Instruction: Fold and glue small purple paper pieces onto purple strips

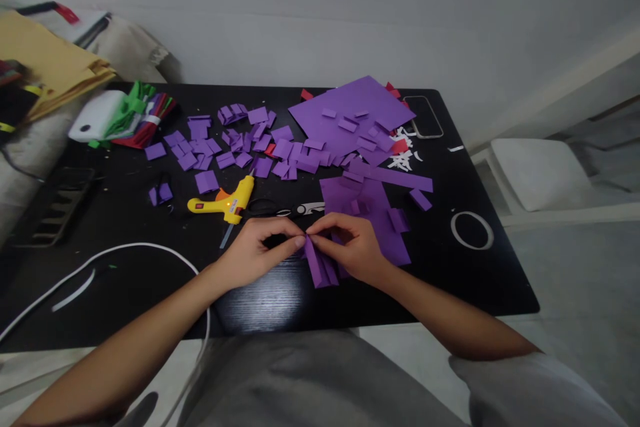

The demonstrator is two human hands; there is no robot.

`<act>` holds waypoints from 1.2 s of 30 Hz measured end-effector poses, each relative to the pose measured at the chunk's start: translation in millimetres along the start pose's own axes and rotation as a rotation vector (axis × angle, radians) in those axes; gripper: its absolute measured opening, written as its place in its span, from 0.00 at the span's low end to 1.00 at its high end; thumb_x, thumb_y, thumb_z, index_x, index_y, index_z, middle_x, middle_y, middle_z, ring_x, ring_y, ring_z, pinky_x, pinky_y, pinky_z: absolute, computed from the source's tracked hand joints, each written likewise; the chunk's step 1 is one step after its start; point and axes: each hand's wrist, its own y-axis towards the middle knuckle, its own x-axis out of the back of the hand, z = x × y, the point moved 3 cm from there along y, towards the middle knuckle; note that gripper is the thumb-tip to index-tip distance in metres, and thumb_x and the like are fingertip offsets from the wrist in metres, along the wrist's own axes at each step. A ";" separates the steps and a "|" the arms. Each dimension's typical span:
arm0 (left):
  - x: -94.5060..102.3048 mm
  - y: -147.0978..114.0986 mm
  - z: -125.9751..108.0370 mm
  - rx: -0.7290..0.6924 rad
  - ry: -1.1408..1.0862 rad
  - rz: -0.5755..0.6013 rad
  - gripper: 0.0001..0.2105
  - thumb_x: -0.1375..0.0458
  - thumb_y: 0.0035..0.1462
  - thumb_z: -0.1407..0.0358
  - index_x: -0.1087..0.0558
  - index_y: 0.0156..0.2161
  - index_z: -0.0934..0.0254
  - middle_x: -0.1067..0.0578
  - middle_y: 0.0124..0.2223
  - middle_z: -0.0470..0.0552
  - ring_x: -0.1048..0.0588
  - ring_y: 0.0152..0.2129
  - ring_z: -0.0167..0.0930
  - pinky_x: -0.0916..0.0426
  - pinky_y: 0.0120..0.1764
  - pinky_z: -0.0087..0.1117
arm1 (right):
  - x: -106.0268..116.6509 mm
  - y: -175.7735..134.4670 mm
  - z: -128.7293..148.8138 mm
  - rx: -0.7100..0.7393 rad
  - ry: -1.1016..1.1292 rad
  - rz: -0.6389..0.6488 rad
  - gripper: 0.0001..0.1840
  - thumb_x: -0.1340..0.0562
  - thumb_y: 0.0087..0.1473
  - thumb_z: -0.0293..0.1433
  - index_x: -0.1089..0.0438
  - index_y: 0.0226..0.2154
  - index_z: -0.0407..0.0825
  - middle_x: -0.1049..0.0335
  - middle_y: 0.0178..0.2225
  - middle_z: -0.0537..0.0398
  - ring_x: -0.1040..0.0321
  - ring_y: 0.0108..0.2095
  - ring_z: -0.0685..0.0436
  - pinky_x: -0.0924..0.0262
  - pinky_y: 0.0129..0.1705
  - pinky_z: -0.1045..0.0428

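Note:
Both hands meet near the front of the black table, pinching a folded purple paper strip [316,265] at its upper end. My left hand [257,247] grips it between thumb and index finger. From the other side, my right hand [353,243] pinches the same strip with its fingertips. The strip's lower end fans out in folds below my fingers. Under and beside my right hand lies a purple paper sheet [373,203]. Scissors [305,208] rest just beyond my fingertips. A yellow glue gun [227,201] lies to their left.
Many small folded purple pieces [200,147] are scattered across the table [165,293]. A larger purple sheet [345,103] lies at the back, beside white paper scraps [401,157]. A tape ring [471,230] sits right. A white cable [135,245] curves along the left.

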 end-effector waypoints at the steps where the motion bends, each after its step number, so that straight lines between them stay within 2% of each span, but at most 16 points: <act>1: 0.0 0.0 -0.2 -0.012 0.007 0.001 0.08 0.38 0.68 0.63 0.19 0.39 0.64 0.18 0.36 0.47 0.21 0.33 0.27 0.28 0.39 0.25 | 0.1 -0.1 1.1 0.006 -0.009 -0.001 0.04 0.27 0.56 0.33 0.18 0.36 0.52 0.17 0.35 0.53 0.21 0.36 0.45 0.28 0.40 0.50; 6: -0.8 0.6 0.6 -0.061 0.031 0.008 0.06 0.38 0.68 0.63 0.20 0.40 0.63 0.18 0.37 0.47 0.21 0.34 0.26 0.28 0.40 0.25 | 0.2 0.3 2.8 0.036 -0.012 0.011 0.03 0.28 0.57 0.33 0.18 0.35 0.52 0.17 0.35 0.53 0.21 0.37 0.45 0.28 0.41 0.50; 17: -3.2 -0.6 1.2 -0.117 0.080 0.006 0.06 0.40 0.70 0.66 0.23 0.40 0.63 0.21 0.37 0.48 0.22 0.34 0.27 0.29 0.41 0.26 | -1.6 -0.5 -1.7 0.013 0.006 0.016 0.11 0.28 0.58 0.41 0.19 0.35 0.51 0.17 0.35 0.52 0.21 0.37 0.44 0.28 0.41 0.49; 25: -3.1 -1.3 -0.1 -0.111 0.080 0.037 0.06 0.41 0.71 0.65 0.24 0.40 0.63 0.22 0.37 0.48 0.23 0.34 0.27 0.29 0.40 0.27 | -0.4 1.3 0.5 0.042 0.004 0.035 0.10 0.28 0.59 0.41 0.18 0.36 0.51 0.17 0.36 0.51 0.21 0.38 0.44 0.27 0.41 0.49; 29: -1.9 -0.8 0.1 -0.085 0.056 0.047 0.08 0.41 0.70 0.64 0.23 0.39 0.64 0.21 0.36 0.49 0.23 0.33 0.28 0.29 0.40 0.27 | -0.4 1.2 -1.0 0.000 0.055 0.053 0.07 0.28 0.59 0.38 0.18 0.36 0.52 0.17 0.36 0.51 0.21 0.38 0.44 0.26 0.42 0.49; 36: -0.5 0.6 -1.0 -0.055 0.007 0.069 0.10 0.41 0.71 0.62 0.23 0.38 0.64 0.21 0.35 0.49 0.23 0.32 0.28 0.29 0.39 0.27 | -2.0 0.7 -4.8 -0.066 0.112 0.022 0.14 0.24 0.53 0.42 0.19 0.38 0.51 0.17 0.35 0.52 0.21 0.35 0.45 0.24 0.41 0.49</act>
